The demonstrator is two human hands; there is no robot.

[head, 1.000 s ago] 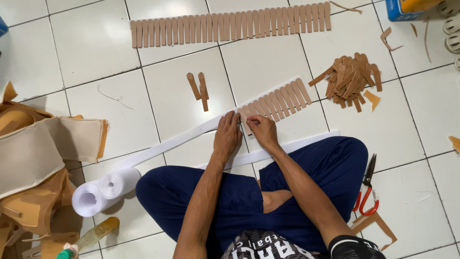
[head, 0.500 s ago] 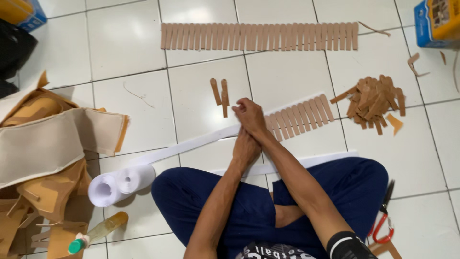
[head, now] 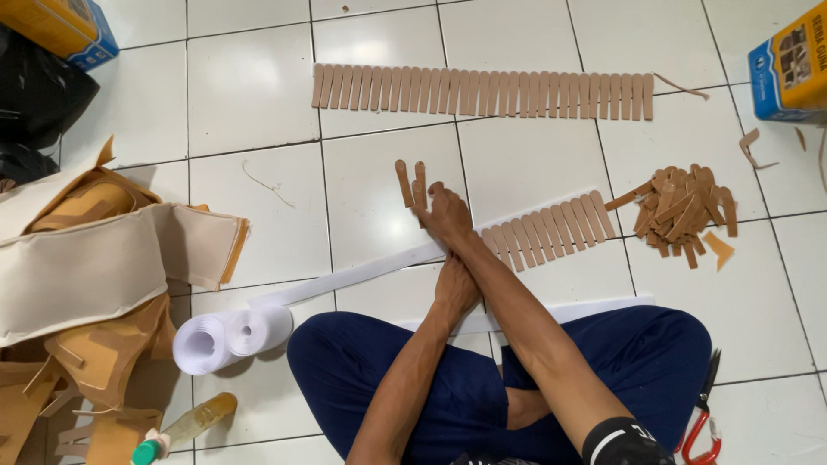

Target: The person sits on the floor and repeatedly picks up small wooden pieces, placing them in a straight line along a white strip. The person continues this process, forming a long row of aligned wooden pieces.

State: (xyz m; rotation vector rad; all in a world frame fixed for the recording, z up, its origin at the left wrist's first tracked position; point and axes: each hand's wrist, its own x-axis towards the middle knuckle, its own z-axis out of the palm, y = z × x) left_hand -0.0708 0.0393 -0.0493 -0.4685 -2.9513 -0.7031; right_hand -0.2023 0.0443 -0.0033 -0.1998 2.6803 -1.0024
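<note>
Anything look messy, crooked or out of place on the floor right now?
Mostly orderly. The long row of tan strips lies even, and so does the short row on the white tape. Odd bits: a jumbled pile of strips, stray offcuts near the blue box, and a thin sliver left of the right hand.

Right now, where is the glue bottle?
In the head view, the glue bottle lies on the floor at bottom left, below the white roll, beside the person's knee.

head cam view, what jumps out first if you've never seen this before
The crossed forearms at centre: the right hand reaches over the left hand to two loose tan strips, while the left presses a white tape band unrolled across the tiles. Above lies a long row of tan strips; a loose pile of strips sits at right.
</note>
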